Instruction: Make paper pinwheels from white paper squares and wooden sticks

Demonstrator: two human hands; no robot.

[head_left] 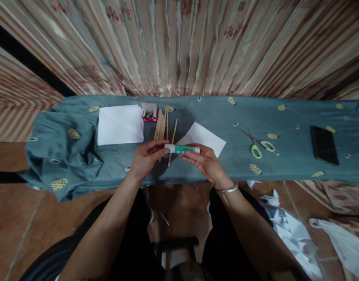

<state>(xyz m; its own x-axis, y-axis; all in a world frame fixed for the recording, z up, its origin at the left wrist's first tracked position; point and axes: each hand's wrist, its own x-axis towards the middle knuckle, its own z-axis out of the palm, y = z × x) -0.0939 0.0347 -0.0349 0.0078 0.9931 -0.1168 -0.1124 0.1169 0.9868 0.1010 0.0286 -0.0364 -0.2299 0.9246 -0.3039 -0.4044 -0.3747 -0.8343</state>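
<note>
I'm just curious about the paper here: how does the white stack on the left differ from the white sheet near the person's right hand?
The paper stack lies roughly square to the table edge; the single sheet sits turned like a diamond. The paper stack looks larger and lies fully in view; the single sheet is partly covered by the right hand and the glue stick. The paper stack sits beside a small red box; the single sheet does not. Both are plain white, flat on the blue cloth.

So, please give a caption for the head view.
Both hands hold a glue stick above wooden sticks.
</note>
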